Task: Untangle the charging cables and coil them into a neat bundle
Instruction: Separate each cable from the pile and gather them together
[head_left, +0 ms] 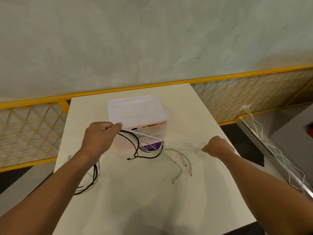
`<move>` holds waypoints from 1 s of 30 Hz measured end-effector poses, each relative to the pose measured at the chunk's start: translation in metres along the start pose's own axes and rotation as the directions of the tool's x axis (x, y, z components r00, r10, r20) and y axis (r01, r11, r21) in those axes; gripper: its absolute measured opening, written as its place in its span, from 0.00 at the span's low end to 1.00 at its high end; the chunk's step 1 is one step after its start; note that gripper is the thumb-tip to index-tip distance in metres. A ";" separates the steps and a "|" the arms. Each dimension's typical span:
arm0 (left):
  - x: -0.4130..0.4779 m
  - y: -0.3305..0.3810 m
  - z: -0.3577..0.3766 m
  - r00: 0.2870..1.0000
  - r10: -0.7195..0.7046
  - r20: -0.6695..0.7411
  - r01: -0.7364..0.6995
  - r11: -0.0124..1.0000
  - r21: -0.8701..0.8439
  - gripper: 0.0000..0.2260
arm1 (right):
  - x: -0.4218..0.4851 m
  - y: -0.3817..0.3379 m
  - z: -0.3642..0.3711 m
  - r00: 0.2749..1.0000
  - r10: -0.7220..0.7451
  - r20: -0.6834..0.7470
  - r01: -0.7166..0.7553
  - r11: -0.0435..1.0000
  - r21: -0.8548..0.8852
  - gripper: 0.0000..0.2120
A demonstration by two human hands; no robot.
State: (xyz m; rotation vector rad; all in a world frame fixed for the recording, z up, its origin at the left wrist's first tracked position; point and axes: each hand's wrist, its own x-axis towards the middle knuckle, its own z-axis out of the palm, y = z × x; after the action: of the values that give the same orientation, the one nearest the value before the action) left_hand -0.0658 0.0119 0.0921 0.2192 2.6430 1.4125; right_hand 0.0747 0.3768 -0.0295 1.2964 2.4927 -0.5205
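Note:
Above the white table (152, 200), my left hand (98, 138) is closed on a bunch of charging cables. A black cable (138, 146) loops down from that fist onto the table, with white strands beside it. More black and white cable (94, 175) hangs below my left wrist and trails to the table's left side. My right hand (217, 146) pinches one white cable (152, 136) that runs taut across to my left hand. Loose cream cable ends (180, 167) with plugs lie between my hands.
A white and pink box (135, 109) with a purple label stands just behind the cables at the table's middle. A yellow mesh railing (254, 94) runs behind the table. Other white cables (271, 150) hang from a wall socket on the right.

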 end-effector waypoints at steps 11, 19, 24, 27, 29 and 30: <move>-0.002 0.001 -0.004 1.000 -0.025 -0.016 0.025 1.000 0.000 0.22 | 0.002 0.020 0.009 0.999 0.047 -0.016 -0.047 0.999 -0.017 0.10; -0.003 0.002 -0.005 0.999 -0.035 -0.005 0.035 0.999 -0.013 0.23 | 0.006 0.031 0.022 0.998 0.057 -0.030 -0.058 0.998 -0.016 0.11; -0.005 0.000 -0.006 0.998 -0.041 0.040 0.043 0.999 -0.032 0.24 | 0.016 0.041 0.039 0.997 0.048 0.066 -0.044 0.997 -0.058 0.17; -0.006 0.001 -0.004 0.997 -0.042 0.069 0.045 0.998 -0.044 0.25 | 0.042 0.044 0.055 0.986 0.042 0.160 -0.033 0.998 -0.057 0.24; -0.007 0.002 -0.003 0.994 -0.047 0.094 0.052 0.997 -0.049 0.23 | 0.024 0.017 0.038 0.981 -0.002 0.192 0.006 1.000 -0.022 0.20; -0.007 0.003 -0.002 0.993 -0.047 0.110 0.053 0.997 -0.052 0.23 | 0.003 -0.004 0.022 0.981 -0.065 0.184 0.061 0.998 0.024 0.17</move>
State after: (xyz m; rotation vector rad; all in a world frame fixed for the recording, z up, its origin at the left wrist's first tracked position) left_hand -0.0592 0.0105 0.0957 0.2161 2.5016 1.4134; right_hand 0.0709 0.3674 -0.0496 1.1232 2.3867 -0.6482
